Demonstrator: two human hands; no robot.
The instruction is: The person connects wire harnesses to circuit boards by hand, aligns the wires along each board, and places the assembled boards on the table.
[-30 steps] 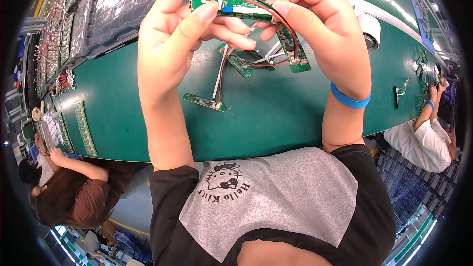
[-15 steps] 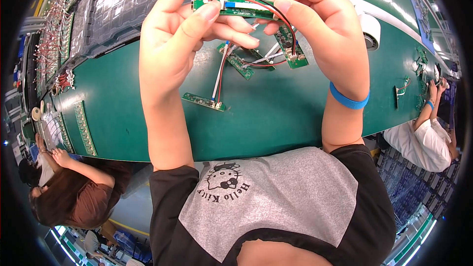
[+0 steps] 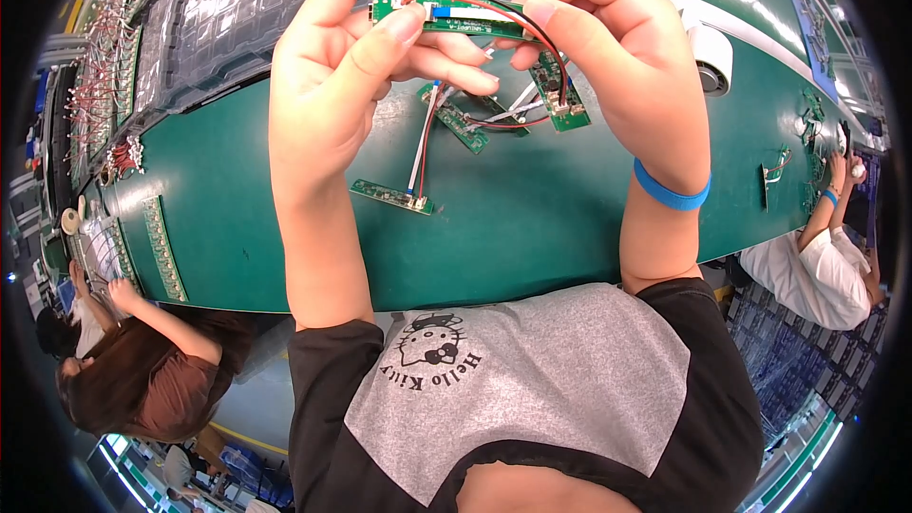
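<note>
Raised over the bench, my left hand pinches the left end of a narrow green circuit board between thumb and fingers. A white flat ribbon cable with a blue end runs along this board from a connector near my left thumb. My right hand has thumb and forefinger closed on the other stretch of the ribbon cable; the exact grip is partly hidden. Red and black wires arch from the held board to a second circuit board, which hangs below my right fingers.
On the green bench lie several wired boards, one a long circuit board. Black plastic trays stand behind, a white round device at the back right. A board strip lies left. Co-workers sit at both sides.
My right hand and the hanging board have shifted very slightly left. My left hand stays in place. The co-worker at the left has moved a hand.
</note>
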